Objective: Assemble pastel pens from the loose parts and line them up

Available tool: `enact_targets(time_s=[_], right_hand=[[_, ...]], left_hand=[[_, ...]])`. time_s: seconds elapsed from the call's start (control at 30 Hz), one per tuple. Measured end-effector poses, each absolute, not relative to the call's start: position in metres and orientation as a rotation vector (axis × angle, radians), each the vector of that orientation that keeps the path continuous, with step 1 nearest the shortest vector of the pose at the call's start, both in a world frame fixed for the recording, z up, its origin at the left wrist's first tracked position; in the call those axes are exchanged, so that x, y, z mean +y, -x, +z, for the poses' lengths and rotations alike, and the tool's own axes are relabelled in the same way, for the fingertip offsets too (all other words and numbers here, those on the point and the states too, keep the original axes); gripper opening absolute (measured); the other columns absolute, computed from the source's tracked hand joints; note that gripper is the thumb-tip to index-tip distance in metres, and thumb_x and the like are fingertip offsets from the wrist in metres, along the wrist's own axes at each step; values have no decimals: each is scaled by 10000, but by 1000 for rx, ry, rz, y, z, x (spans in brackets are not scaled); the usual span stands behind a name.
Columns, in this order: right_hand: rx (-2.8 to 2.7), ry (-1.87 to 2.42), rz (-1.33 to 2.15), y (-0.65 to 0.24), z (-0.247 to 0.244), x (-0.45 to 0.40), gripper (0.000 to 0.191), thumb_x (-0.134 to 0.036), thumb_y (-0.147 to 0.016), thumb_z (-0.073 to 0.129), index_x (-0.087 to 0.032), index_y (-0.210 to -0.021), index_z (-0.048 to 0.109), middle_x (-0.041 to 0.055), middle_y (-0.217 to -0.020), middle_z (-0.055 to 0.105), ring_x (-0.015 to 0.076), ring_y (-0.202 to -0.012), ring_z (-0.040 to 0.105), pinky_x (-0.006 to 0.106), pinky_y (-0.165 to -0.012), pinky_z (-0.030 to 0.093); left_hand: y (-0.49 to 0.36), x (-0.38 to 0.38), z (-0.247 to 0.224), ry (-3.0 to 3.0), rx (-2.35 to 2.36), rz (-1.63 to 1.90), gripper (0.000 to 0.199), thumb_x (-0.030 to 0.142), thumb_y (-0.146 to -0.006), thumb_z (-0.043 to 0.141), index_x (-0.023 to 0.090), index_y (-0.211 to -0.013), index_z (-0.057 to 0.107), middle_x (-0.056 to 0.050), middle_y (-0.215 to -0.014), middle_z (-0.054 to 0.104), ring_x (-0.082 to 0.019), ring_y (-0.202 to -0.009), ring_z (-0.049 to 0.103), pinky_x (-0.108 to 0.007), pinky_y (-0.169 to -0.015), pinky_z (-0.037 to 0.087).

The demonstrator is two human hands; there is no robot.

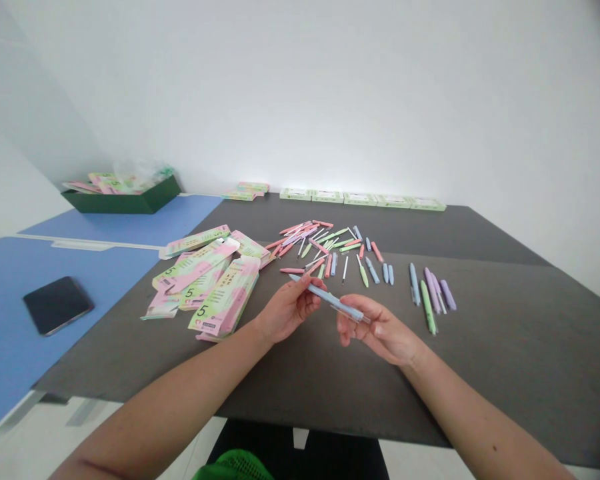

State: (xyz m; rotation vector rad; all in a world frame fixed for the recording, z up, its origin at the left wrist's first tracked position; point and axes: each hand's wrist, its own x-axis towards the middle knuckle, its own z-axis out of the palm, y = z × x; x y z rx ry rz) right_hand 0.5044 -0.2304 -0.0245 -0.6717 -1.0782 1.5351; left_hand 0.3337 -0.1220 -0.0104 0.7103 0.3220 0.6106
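Left hand (286, 308) closed around slim matte blue plastic pen (334, 301), right hand (380, 331) pinching its end in a firm fingertip grip, pen held above dark smooth desk (380, 387), loose pastel pens (415, 283) just ahead

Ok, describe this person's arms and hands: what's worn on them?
Both the left arm and right arm are bare, with no sleeve in view. The left hand and right hand wear no gloves, and no watch, bracelet or ring shows.
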Motion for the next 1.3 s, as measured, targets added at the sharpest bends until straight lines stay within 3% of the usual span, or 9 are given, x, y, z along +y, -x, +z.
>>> enact_targets(time_s=[0.23, 0.5, 0.67, 0.77, 0.9, 1.07, 1.3], right_hand=[[-1093, 612, 1487, -500, -31, -226, 305, -345, -784, 659, -264, -1076, 627, 14, -779, 643, 131, -713, 616, 295, -688, 494], [-1172, 725, 1505, -509, -16, -228, 579, -498, -793, 582, -214, -1283, 463, 89, -964, 649, 178, -800, 639, 350, -749, 496], [-1198, 1190, 1364, -505, -18, -222, 433, -372, -805, 579, -139, -1168, 547, 13, -705, 631, 105, -550, 579, 243, -570, 469], [-1155, 1409, 1161, -504, -20, -229, 386, -359, -816, 530, -124, -1119, 574, -12, -636, 601, 96, -501, 544, 227, -530, 443], [-1023, 1733, 627, -521, -18, -256, 378, -359, -848, 454, -153, -1141, 574, 2, -672, 625, 117, -539, 567, 243, -580, 452], [-1000, 2523, -150, -555, -22, -285, 349, -310, -868, 423, -208, -1154, 593, 78, -800, 694, 218, -706, 652, 284, -613, 436], [-1417, 2959, -253, -558, -35, -277, 359, -300, -910, 366, -157, -1203, 516, 116, -735, 692, 255, -665, 678, 284, -555, 447]], left_hand=[[-334, -124, -11, -704, 320, 610, 220, 285, -840, 569, 90, -796, 661, -21, -776, 641, -30, -563, 591, -120, -602, 530], [-335, -118, -14, -778, 410, 673, 228, 319, -818, 596, 104, -804, 669, -13, -745, 636, -27, -546, 567, -119, -570, 512], [-338, -115, -26, -896, 550, 591, 260, 352, -809, 602, 106, -835, 680, -26, -748, 648, -42, -589, 575, -139, -607, 504], [-340, -118, -30, -968, 571, 495, 268, 348, -829, 575, 132, -950, 678, -72, -958, 672, -58, -660, 597, -173, -661, 510], [-344, -124, -31, -1056, 628, 387, 285, 337, -826, 578, 169, -1041, 662, -89, -1134, 633, -77, -717, 612, -192, -678, 508], [-348, -127, -31, -1063, 662, 359, 283, 343, -847, 540, 150, -1008, 671, -95, -1070, 653, -81, -704, 607, -205, -687, 504], [-347, -126, -33, -1036, 630, 377, 287, 342, -859, 519, 135, -983, 675, -86, -994, 659, -88, -702, 607, -207, -677, 505]])
